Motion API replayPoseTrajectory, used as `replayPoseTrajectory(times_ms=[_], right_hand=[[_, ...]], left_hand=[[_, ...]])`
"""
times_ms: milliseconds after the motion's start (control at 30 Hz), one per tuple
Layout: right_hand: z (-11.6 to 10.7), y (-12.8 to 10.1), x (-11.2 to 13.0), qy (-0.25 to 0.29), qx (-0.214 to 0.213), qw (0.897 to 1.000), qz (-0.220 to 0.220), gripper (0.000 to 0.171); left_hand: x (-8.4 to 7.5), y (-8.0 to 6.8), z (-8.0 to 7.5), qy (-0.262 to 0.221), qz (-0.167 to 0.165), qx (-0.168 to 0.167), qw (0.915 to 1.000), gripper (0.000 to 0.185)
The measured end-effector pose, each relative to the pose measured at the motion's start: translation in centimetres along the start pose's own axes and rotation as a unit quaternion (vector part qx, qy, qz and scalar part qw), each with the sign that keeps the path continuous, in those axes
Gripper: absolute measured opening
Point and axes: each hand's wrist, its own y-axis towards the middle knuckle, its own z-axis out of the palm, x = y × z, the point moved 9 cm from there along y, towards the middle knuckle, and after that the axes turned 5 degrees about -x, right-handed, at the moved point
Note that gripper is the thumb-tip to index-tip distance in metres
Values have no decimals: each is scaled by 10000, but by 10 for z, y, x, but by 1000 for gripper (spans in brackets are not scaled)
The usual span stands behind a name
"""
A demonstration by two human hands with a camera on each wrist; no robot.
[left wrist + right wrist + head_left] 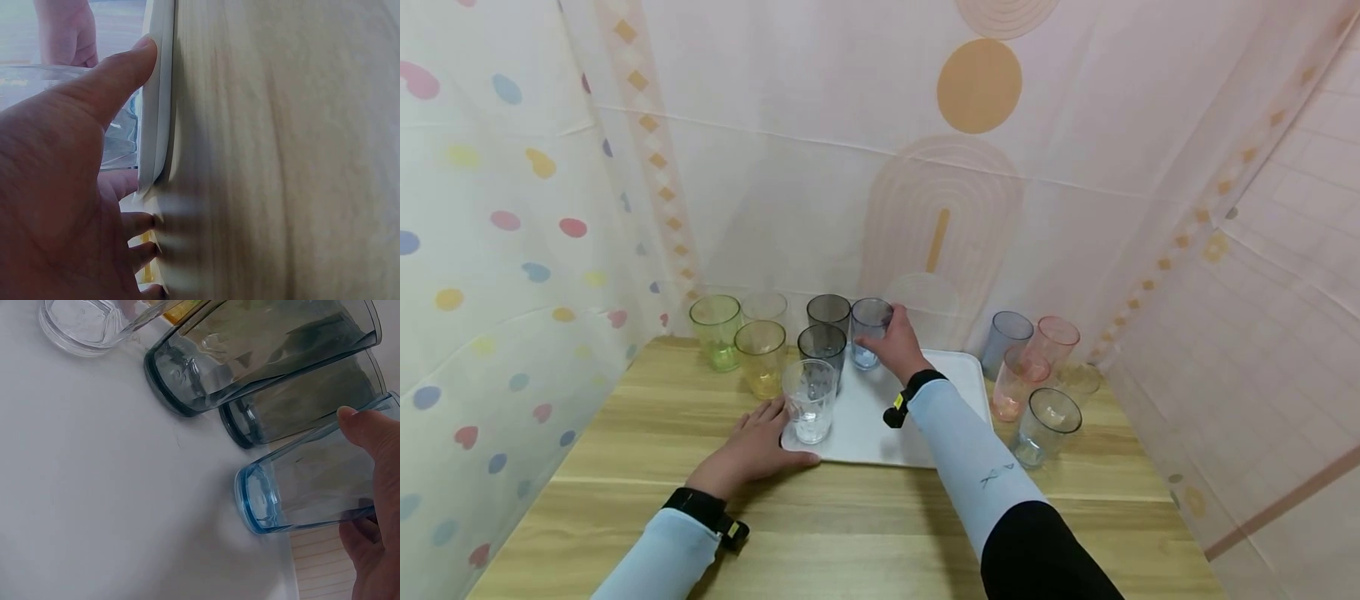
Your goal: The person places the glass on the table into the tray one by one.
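Note:
A white tray (883, 429) lies on the wooden table. My right hand (904, 343) grips a blue tumbler (306, 484) from its right side, thumb and fingers on opposite walls. The tumbler is upright at the tray's back, right beside two smoky grey tumblers (823, 343). My left hand (751, 450) rests at the tray's front left corner. Its thumb lies along the front rim, and the other fingers extend by the left side, as the left wrist view shows. A clear tumbler (811, 412) stands on that corner, close to my left fingers.
Left of the tray stand a green tumbler (717, 337), a yellow tumbler (762, 362) and a clear one behind. At the right is a group with a blue-grey tumbler (1006, 342), pink tumblers (1021, 383) and a clear dark-rimmed one (1047, 429). Patterned curtains (790, 192) hang around the table.

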Motion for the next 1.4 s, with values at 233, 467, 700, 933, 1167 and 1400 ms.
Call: replayPoseTrajectory(times_ms=[233,467,700,933,1167,1400], right_hand=[[-1,1,0,-46,-20,10000,-62,99],[-1,0,-2,24,-47,10000,-79,99],[-8,-5,-1,-88,-132,9997,-176,110],[-46,-47,-1,-144,-659,9969,-397,110],[-100,-140,-14,-128,-874,9876,-1295,97],[-164,-227,-32,-516,-1449,9723,-1759,90]], left_hand=[[-1,2,1,1,10,15,10000,124],[-1,2,0,-28,13,16,10000,122],[0,3,0,-27,20,26,10000,122],[1,3,1,23,-4,14,10000,124],[0,3,2,18,0,23,10000,125],[3,5,5,-21,51,-33,10000,127]])
